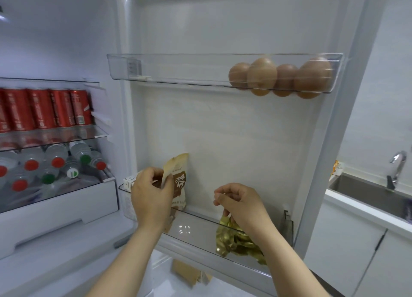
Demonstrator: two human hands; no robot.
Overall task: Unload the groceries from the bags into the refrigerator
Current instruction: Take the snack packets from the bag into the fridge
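Observation:
The refrigerator door stands open in front of me. My left hand (pixel 151 198) pinches the top of a tan and brown snack packet (pixel 178 180) standing upright in the lower clear door bin (pixel 196 227). A small white carton (pixel 129 182) sits behind that hand at the bin's left end. My right hand (pixel 240 205) has its fingers curled above a crumpled gold foil packet (pixel 234 241) lying in the same bin; whether it holds the foil I cannot tell. A brown paper bag (pixel 187 274) shows on the floor below the door.
Several brown eggs (pixel 281 78) fill the right end of the upper door bin (pixel 156 70). Inside the fridge, red cans (pixel 44 109) line a glass shelf above a drawer of water bottles (pixel 51 163). A sink (pixel 367 189) and tap (pixel 396 167) lie at the right.

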